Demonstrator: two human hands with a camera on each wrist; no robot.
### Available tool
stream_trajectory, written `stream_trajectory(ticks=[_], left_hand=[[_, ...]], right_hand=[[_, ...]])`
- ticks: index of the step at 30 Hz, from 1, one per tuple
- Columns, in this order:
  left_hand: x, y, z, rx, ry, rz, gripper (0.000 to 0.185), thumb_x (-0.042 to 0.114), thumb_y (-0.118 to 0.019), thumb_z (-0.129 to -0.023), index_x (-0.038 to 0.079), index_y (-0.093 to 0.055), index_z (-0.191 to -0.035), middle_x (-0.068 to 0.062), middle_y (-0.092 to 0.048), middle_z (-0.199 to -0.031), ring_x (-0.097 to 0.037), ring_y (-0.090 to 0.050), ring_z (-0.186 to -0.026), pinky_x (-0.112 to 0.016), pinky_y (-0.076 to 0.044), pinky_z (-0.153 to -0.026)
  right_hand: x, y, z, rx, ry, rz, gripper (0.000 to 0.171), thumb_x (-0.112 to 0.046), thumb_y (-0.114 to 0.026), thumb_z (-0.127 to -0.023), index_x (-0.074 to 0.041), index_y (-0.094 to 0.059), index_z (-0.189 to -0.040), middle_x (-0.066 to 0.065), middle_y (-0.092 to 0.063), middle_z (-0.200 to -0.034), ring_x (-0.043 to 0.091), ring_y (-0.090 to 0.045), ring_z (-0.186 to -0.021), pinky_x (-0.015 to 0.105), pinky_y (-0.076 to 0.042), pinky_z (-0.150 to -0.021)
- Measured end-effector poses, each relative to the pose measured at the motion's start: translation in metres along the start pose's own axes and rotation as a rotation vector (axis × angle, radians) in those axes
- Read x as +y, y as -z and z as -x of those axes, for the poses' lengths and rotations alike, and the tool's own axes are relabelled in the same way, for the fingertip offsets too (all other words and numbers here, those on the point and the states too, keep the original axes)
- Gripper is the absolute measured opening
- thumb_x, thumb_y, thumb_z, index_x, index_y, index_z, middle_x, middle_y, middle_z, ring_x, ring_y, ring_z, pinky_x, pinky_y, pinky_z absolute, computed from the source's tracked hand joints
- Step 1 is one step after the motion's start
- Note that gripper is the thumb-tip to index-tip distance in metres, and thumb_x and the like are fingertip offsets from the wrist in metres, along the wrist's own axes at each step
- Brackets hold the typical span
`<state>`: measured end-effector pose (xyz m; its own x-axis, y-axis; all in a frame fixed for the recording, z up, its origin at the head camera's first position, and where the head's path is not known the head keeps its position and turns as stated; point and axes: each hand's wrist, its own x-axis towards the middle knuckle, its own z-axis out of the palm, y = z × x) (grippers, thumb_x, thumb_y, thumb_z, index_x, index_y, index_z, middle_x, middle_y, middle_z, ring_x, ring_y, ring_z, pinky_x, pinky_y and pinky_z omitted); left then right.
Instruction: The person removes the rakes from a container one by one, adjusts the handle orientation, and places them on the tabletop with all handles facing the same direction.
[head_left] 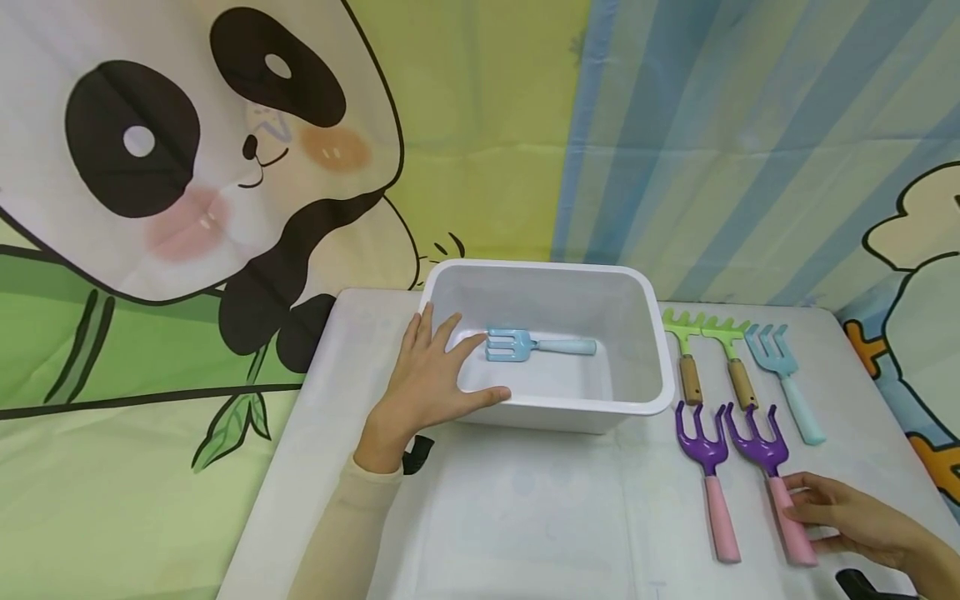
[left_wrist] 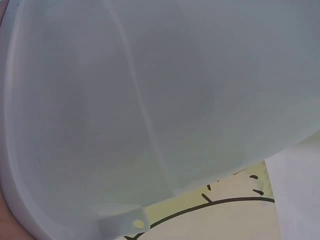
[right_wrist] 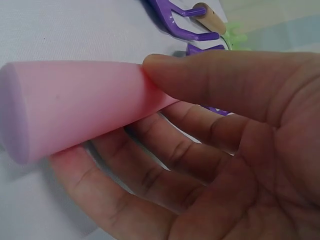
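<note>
My right hand (head_left: 855, 517) pinches the pink handle of a purple hand fork (head_left: 763, 450) at the right front. In the right wrist view the thumb lies on top of that pink handle (right_wrist: 75, 105) and the fingers curl beneath it. My left hand (head_left: 427, 375) rests with spread fingers over the left front corner of a white plastic bin (head_left: 555, 407), its thumb on the front rim. Inside the bin lies a light blue hand fork (head_left: 517, 345). The bin's outer wall (left_wrist: 150, 100) fills most of the left wrist view.
Left of the held fork lies another purple hand fork (head_left: 708, 454) with a pink handle. Behind them are two green rakes (head_left: 682, 329) with wooden handles and a light blue fork (head_left: 776, 358). A printed cloth (head_left: 480, 125) hangs behind the white table (head_left: 525, 517).
</note>
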<state>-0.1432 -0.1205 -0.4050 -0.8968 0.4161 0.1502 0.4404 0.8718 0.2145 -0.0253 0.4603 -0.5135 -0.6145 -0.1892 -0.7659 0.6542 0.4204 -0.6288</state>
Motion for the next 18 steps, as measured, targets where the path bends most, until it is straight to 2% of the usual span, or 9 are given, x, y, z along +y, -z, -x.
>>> stream_trajectory(ticks=[10, 18], left_hand=[[0.000, -0.001, 0.000, 0.003, -0.002, -0.004, 0.094, 0.092, -0.041, -0.076, 0.026, -0.058, -0.141, -0.016, -0.039, -0.153, -0.049, -0.004, -0.148, -0.055, 0.000, -0.118], [-0.001, 0.000, -0.001, -0.011, 0.004, -0.007, 0.095, 0.093, -0.042, -0.075, 0.026, -0.058, -0.142, -0.016, -0.038, -0.155, -0.049, -0.003, -0.148, -0.055, 0.001, -0.118]], right_hand=[[0.000, -0.004, 0.003, 0.022, -0.017, 0.001, 0.067, -0.021, -0.061, -0.102, 0.020, -0.021, -0.137, 0.018, -0.058, -0.114, 0.029, -0.060, -0.095, 0.050, -0.055, -0.083], [-0.010, 0.000, 0.006, 0.074, -0.004, 0.083, 0.050, -0.017, -0.060, -0.101, 0.017, -0.039, -0.130, 0.009, -0.063, -0.107, 0.029, -0.063, -0.095, 0.049, -0.057, -0.082]])
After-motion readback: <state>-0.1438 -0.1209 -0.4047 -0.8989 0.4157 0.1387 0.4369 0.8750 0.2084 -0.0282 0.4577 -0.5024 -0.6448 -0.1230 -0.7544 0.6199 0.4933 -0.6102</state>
